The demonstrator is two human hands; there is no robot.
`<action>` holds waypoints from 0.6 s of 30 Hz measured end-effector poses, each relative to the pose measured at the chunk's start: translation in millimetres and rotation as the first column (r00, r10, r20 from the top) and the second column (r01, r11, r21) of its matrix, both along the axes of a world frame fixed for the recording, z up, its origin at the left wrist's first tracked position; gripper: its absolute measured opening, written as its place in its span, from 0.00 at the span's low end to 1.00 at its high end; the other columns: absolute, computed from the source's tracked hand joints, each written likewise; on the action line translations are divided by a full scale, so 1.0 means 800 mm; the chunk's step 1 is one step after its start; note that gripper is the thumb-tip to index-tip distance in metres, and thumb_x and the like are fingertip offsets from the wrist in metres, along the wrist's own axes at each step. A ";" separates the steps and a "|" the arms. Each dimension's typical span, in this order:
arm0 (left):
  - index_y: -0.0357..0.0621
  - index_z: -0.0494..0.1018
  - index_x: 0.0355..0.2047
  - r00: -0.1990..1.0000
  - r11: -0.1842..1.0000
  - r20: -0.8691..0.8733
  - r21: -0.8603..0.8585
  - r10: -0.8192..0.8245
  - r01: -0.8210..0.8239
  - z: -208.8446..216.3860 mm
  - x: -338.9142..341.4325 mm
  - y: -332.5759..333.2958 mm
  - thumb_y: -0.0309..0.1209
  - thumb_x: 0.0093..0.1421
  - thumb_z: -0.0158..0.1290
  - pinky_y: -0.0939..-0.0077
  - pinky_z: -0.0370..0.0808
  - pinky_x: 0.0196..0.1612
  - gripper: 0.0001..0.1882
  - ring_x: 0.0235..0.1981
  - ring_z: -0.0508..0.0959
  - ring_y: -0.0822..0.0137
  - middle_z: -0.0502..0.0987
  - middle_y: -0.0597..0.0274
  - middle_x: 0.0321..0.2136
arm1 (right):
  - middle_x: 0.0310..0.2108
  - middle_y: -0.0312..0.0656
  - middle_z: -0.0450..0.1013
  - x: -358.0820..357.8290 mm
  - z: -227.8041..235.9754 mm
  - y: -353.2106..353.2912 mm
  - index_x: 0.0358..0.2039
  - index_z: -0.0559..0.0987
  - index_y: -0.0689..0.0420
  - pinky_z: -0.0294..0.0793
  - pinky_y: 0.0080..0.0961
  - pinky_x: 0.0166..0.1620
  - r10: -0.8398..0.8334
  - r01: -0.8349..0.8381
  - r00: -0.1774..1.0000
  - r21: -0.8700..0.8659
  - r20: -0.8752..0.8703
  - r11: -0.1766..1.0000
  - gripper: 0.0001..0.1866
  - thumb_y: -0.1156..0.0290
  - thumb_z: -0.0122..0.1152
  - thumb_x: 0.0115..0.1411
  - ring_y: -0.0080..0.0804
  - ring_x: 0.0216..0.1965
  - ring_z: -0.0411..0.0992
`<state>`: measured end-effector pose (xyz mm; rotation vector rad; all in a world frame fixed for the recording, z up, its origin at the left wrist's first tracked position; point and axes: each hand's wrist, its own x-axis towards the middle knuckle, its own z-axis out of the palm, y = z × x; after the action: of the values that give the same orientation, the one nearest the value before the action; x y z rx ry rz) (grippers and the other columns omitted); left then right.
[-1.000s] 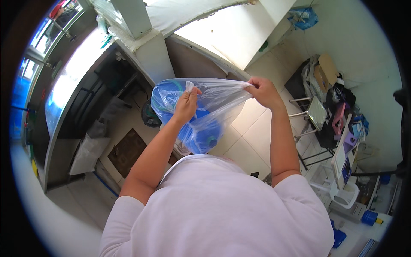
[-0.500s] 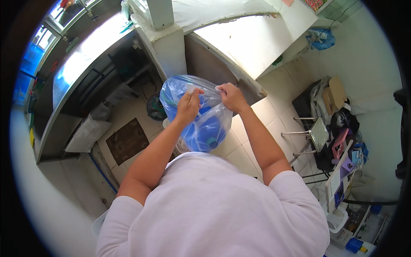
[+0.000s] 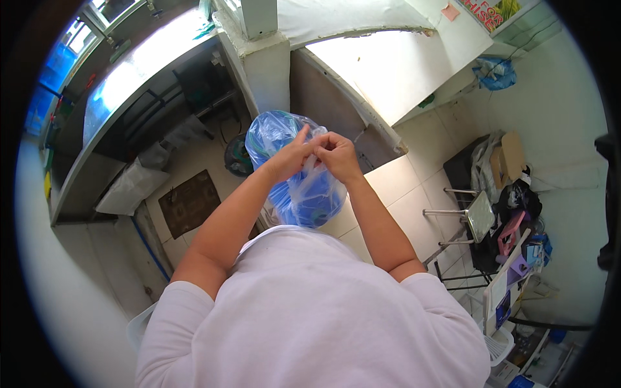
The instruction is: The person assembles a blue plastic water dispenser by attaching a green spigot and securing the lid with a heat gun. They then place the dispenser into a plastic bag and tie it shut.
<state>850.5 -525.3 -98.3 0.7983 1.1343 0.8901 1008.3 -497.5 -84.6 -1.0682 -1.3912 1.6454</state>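
Observation:
A large clear plastic bag (image 3: 304,204) with blue contents hangs in front of my white shirt; what the blue things are I cannot make out. Over its upper part, my left hand (image 3: 291,160) and my right hand (image 3: 337,156) meet, their fingers closed on the gathered plastic. The left index finger points up. My right thumb and fingers pinch close beside the left fingertips. Crumpled film at the pinch hides whether it is knotted.
Beyond the bag stands a white-topped counter (image 3: 375,71). To the left are a metal worktable (image 3: 139,71) and a dark mat (image 3: 189,204) on the tiled floor. At the right, a stool (image 3: 479,217) stands beside piled bags and a cardboard box (image 3: 508,155).
My hands have come together, the right moving left to the left hand. The stretched bag mouth is now bunched between them. The whole view has shifted slightly.

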 end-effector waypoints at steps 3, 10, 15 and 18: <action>0.40 0.62 0.64 0.978 0.968 -0.117 0.161 -0.172 0.190 0.002 -0.008 -0.003 0.52 0.72 0.41 0.79 0.69 0.40 0.32 0.37 0.72 0.77 0.74 0.66 0.37 | 0.29 0.37 0.77 0.002 0.002 -0.008 0.37 0.82 0.61 0.78 0.22 0.32 -0.086 0.081 0.995 0.075 0.056 0.994 0.07 0.77 0.65 0.58 0.21 0.27 0.75; 0.39 0.56 0.68 0.934 0.977 -0.330 0.113 -0.134 0.180 0.019 -0.008 0.010 0.47 0.72 0.42 0.76 0.72 0.45 0.32 0.37 0.73 0.72 0.73 0.60 0.38 | 0.30 0.42 0.76 0.029 0.022 -0.016 0.33 0.83 0.61 0.78 0.29 0.38 -0.063 -0.293 0.874 0.625 0.482 0.723 0.04 0.78 0.62 0.56 0.35 0.32 0.76; 0.49 0.42 0.73 0.769 0.889 -0.573 0.144 -0.282 0.434 0.025 -0.013 -0.011 0.37 0.60 0.59 0.63 0.71 0.54 0.48 0.46 0.75 0.55 0.71 0.48 0.48 | 0.30 0.47 0.74 0.037 0.026 0.008 0.38 0.84 0.60 0.75 0.36 0.41 0.080 -0.652 0.642 0.488 0.763 0.580 0.11 0.73 0.58 0.56 0.47 0.38 0.73; 0.56 0.42 0.73 0.546 0.795 -0.824 0.225 -0.154 0.563 0.028 -0.005 -0.030 0.31 0.49 0.65 0.59 0.68 0.57 0.57 0.50 0.73 0.45 0.69 0.44 0.51 | 0.30 0.45 0.74 0.035 0.019 0.019 0.33 0.82 0.61 0.73 0.35 0.40 0.337 -0.599 0.667 0.209 0.665 0.773 0.10 0.71 0.57 0.54 0.40 0.36 0.73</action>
<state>846.7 -549.4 -75.9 1.9095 1.4113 0.4146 1036.6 -482.2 -69.6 -1.0505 -2.5119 1.2617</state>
